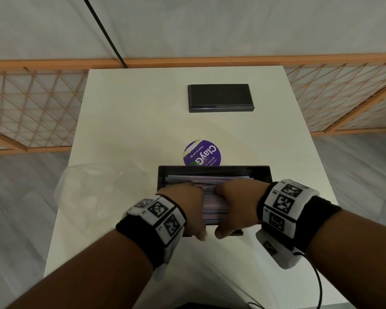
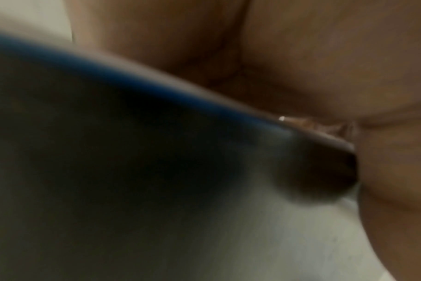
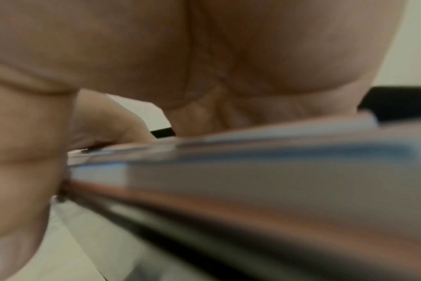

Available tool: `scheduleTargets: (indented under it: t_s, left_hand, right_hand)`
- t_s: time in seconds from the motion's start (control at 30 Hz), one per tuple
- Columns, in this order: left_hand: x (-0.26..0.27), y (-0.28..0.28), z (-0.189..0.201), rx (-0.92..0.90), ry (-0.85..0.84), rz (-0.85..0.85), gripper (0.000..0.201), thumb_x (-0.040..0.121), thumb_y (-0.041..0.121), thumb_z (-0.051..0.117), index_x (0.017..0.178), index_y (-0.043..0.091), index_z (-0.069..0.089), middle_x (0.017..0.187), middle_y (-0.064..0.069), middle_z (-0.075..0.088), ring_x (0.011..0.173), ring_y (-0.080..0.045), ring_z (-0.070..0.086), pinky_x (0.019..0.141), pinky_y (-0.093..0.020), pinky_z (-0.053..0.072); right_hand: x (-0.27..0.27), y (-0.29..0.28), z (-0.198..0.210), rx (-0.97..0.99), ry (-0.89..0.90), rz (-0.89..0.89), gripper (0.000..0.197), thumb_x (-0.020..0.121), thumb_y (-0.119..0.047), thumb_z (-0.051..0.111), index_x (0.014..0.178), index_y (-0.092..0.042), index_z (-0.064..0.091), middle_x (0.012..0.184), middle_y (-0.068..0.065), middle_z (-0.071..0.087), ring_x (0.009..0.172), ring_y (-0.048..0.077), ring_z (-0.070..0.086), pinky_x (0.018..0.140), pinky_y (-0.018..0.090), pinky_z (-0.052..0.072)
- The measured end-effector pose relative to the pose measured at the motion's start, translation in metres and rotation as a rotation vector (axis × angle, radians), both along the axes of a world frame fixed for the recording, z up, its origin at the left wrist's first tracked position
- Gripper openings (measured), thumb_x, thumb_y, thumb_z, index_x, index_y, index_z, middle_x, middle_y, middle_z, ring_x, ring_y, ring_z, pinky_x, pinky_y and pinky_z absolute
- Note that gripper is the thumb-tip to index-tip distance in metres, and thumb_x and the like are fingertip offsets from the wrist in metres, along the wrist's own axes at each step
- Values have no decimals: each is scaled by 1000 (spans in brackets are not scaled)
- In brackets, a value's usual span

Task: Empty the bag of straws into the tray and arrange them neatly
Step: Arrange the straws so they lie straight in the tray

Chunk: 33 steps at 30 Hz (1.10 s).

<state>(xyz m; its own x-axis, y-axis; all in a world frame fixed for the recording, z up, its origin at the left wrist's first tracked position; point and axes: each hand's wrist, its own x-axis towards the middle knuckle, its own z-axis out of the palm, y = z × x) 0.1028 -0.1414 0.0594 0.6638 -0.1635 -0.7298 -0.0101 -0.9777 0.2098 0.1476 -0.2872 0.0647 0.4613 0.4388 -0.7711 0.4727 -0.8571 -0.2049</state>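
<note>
Pastel striped paper straws [image 1: 214, 206] lie in the black rectangular tray [image 1: 214, 169] at the counter's [image 1: 129, 121] near edge. Left hand [image 1: 185, 208] & right hand [image 1: 239, 206] both rest on them; grip can't tell, fingers hidden. Square the ends gently, w/ even pressure. Clear plastic bag [image 1: 94, 188] lies empty, left edge.

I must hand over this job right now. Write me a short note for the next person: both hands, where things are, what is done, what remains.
Left hand and right hand: both rest on the straws in the near black tray, thumbs at its near rim; finger positions are hidden.
Empty clear bag lies on the table, left of the tray.
Done: straws are out of the bag and in the tray.
Left: finish straightening them, since some at the far side look slanted.
</note>
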Motion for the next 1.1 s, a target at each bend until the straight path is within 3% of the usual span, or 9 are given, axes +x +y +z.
scheduleTargets:
  t_s: [0.13, 0.33, 0.6, 0.73, 0.83, 0.97, 1.1]
  left_hand:
    - [-1, 0, 5, 41, -71, -70, 90, 65, 58, 84, 141, 28, 45, 138, -1, 43, 128, -22, 47, 106, -46, 48]
    - [-5, 1, 0, 26, 13, 6, 79, 69, 55, 84, 134, 27, 50, 129, 4, 58, 116, -19, 61, 100, -41, 54]
    - [-6, 0, 0, 30, -8, 24, 72, 70, 52, 84, 131, 26, 55, 128, 3, 58, 115, -19, 61, 99, -41, 55]
    - [-7, 1, 5, 38, -39, 6, 76, 72, 49, 82, 136, 24, 49, 135, -1, 49, 119, -21, 57, 101, -42, 53]
    - [-12, 0, 10, 21, -109, -69, 83, 72, 54, 80, 139, 25, 40, 139, 0, 44, 126, -22, 51, 105, -43, 49]
    - [-15, -3, 9, 24, -17, -56, 87, 69, 56, 84, 140, 29, 42, 133, 6, 57, 120, -20, 59, 102, -39, 51]
    - [-12, -3, 2, 28, 11, -22, 89, 68, 56, 85, 141, 30, 42, 132, 6, 60, 120, -20, 61, 101, -38, 52]
  right_hand:
    - [0, 1, 2, -5, -5, 25, 61, 62, -67, 78, 108, -30, 64, 97, -8, 70, 89, 14, 66, 87, 34, 56]
    - [-9, -1, -2, 6, 4, -5, 60, 59, -68, 79, 105, -32, 66, 94, -9, 73, 87, 11, 69, 86, 34, 57]
    - [-13, -1, 2, 5, -48, 29, 60, 63, -68, 76, 107, -29, 62, 97, -8, 70, 89, 14, 66, 87, 34, 56]
    - [-12, -1, 2, -18, -32, 10, 55, 63, -69, 74, 99, -29, 66, 86, -7, 73, 80, 10, 68, 82, 32, 58]
    - [-11, 1, 2, -27, -65, 33, 56, 63, -69, 72, 99, -27, 68, 94, -8, 70, 86, 13, 66, 85, 35, 57]
    - [-11, 4, 7, -24, -126, 65, 50, 65, -63, 76, 97, -26, 67, 91, -7, 67, 85, 16, 65, 83, 36, 58]
    - [-10, 6, 6, -70, -84, 111, 53, 71, -64, 74, 108, -28, 64, 97, -7, 69, 91, 17, 65, 86, 33, 54]
